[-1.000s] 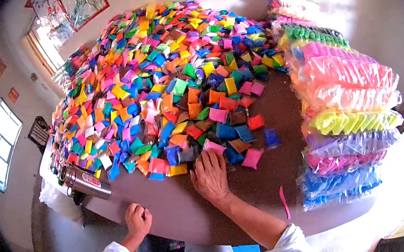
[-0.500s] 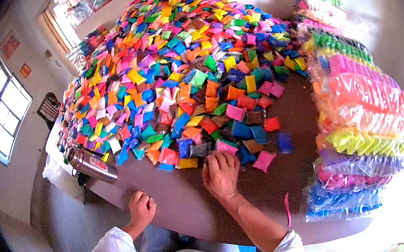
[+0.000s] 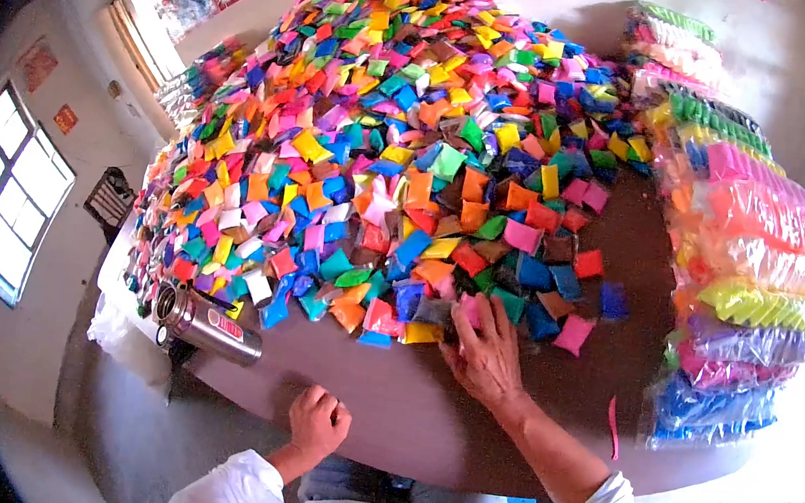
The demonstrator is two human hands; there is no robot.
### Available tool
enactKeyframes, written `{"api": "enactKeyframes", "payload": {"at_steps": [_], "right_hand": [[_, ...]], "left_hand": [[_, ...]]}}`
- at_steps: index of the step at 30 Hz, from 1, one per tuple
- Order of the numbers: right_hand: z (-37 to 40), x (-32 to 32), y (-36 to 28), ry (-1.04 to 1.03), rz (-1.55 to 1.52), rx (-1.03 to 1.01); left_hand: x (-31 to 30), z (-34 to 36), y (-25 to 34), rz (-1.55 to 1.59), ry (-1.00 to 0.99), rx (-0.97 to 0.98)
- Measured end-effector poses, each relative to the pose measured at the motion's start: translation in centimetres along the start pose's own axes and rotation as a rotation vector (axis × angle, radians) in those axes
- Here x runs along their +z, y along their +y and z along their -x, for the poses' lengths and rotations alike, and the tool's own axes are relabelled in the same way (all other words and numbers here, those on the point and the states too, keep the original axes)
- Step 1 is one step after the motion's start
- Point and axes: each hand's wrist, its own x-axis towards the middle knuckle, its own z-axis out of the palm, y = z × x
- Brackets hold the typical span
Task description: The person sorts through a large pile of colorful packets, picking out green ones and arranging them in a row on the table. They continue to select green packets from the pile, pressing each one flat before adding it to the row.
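Over the near edge of a heap of small coloured packets (image 3: 371, 182), my right hand (image 3: 487, 354) reaches with its fingers apart. Its fingertips touch a pink packet (image 3: 471, 307), partly covered by them. Right beside these fingers lie a grey packet (image 3: 432, 311), a yellow packet (image 3: 423, 333) and a teal packet (image 3: 508, 305). My left hand (image 3: 318, 420) is closed in a fist above the table's front edge, away from the heap. Whatever it may hold is hidden by the curled fingers.
A steel flask (image 3: 212, 327) lies at the table's left front. Clear bags of sorted packets (image 3: 759, 255) are stacked along the right side. A thin pink strip (image 3: 613, 428) rests on the brown table (image 3: 533, 418) near them.
The view has shifted, so the whole scene sits further right. My right hand's fingers have spread and stretched onto the pink packet. My left hand stays closed.
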Motion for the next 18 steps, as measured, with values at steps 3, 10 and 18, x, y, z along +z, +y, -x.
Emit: {"api": "enactKeyframes", "payload": {"at_steps": [3,10,18], "right_hand": [[0.0,-0.4,-0.6,-0.099,0.086,-0.048],[0.3,0.4,-0.5,-0.148,0.130,-0.147],[-1.2,2.3,-5.9,-0.013,0.250,-0.012]], "left_hand": [[0.1,-0.6,0.3,0.025,-0.007,-0.080],[1.2,-3.2,-0.4,0.202,-0.026,-0.309],[1.4,-2.4,-0.8,0.314,0.105,-0.187]]}}
